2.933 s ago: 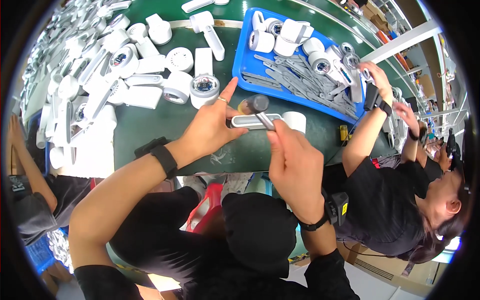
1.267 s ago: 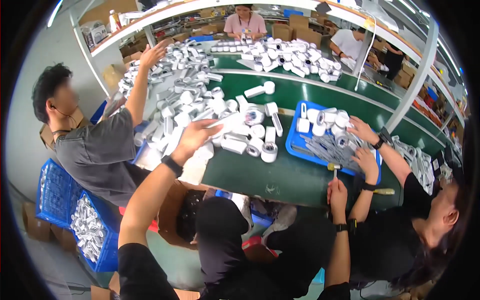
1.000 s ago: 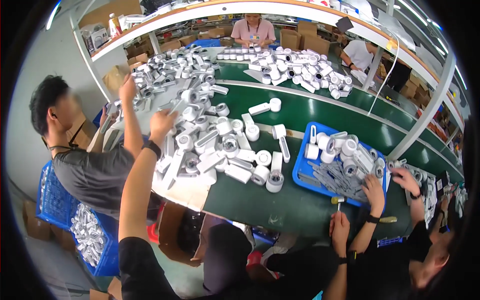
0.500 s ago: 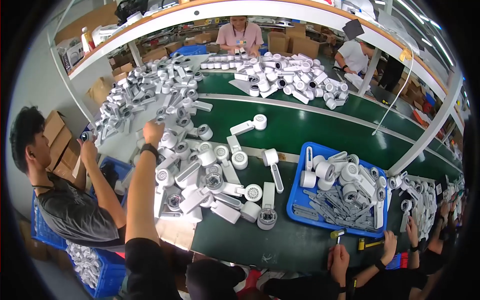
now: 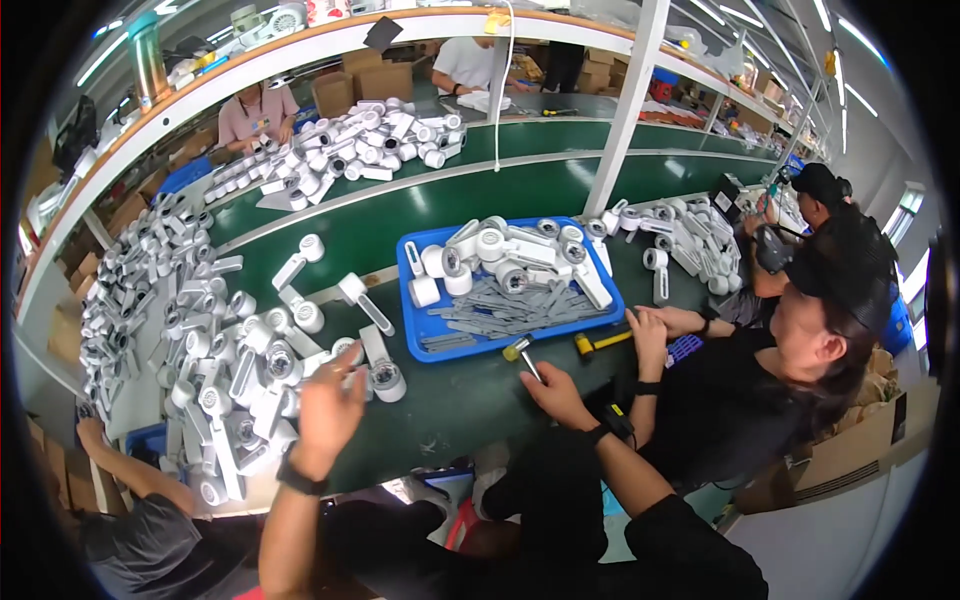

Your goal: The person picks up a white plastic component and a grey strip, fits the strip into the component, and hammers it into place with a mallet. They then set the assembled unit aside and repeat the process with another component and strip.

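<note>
My left hand (image 5: 332,415), a dark band on its wrist, is raised over the near edge of a heap of white handheld fans (image 5: 270,365). Its fingers look apart and I see nothing in them, though they are slightly blurred. Just right of it, a white fan with a round open end (image 5: 387,381) lies on the green bench. My right hand (image 5: 562,398) is closed round the metal handle of a small hammer (image 5: 530,368), whose yellowish head points up and left. This hammer is just in front of a blue tray (image 5: 412,300) of fans and grey flat strips (image 5: 515,308).
Right of my hammer lies a yellow-handled hammer (image 5: 605,341), beside a co-worker's hands (image 5: 655,330). Another person (image 5: 140,510) works at the lower left. More fans heap at the far left (image 5: 150,270), far side and right. A white post (image 5: 625,120) rises behind the tray.
The view has swung to the right. My left hand has come back from the far-left pile to the near side of the heap. My right hand still grips the hammer.
</note>
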`<state>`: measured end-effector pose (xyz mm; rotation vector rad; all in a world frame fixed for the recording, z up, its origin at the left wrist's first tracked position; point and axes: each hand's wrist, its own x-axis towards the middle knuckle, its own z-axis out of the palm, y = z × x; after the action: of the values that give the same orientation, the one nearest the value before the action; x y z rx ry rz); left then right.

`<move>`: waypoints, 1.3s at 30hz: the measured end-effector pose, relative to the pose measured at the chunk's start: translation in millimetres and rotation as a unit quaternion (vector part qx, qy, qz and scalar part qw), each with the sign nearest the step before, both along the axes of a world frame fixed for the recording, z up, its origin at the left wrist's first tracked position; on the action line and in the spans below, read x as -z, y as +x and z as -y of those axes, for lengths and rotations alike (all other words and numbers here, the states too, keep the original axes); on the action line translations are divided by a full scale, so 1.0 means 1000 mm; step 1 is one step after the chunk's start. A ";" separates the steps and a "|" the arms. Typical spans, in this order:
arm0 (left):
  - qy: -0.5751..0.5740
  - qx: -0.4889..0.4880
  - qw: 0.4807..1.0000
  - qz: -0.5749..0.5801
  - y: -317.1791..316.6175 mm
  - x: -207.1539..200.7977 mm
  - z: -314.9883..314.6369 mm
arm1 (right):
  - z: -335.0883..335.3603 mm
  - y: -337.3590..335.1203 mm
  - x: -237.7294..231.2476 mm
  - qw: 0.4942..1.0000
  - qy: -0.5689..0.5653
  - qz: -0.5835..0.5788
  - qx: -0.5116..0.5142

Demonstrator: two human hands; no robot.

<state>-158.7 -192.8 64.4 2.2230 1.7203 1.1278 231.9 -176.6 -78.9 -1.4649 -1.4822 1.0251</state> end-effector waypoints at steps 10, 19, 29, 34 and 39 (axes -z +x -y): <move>0.047 0.105 0.990 -0.082 0.068 0.064 -0.012 | -0.015 0.006 0.009 1.000 0.006 -0.018 -0.019; 0.023 -0.024 0.999 -0.031 0.059 0.053 -0.090 | -0.013 0.005 0.002 0.997 -0.061 0.031 -0.031; -0.070 -0.127 0.977 -0.156 0.122 0.088 -0.207 | 0.001 -0.001 -0.016 0.996 -0.050 0.068 -0.041; -0.153 -0.160 0.968 -0.117 0.134 0.076 -0.209 | 0.007 0.010 -0.021 0.995 -0.014 0.078 -0.055; -0.092 -0.169 0.979 -0.070 0.086 0.057 -0.183 | 0.000 0.004 -0.006 0.995 -0.013 0.048 -0.087</move>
<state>-73.2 -9.8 7.3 1.9907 2.2245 0.8375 236.2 -176.5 -72.6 -1.4390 -1.6957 1.0943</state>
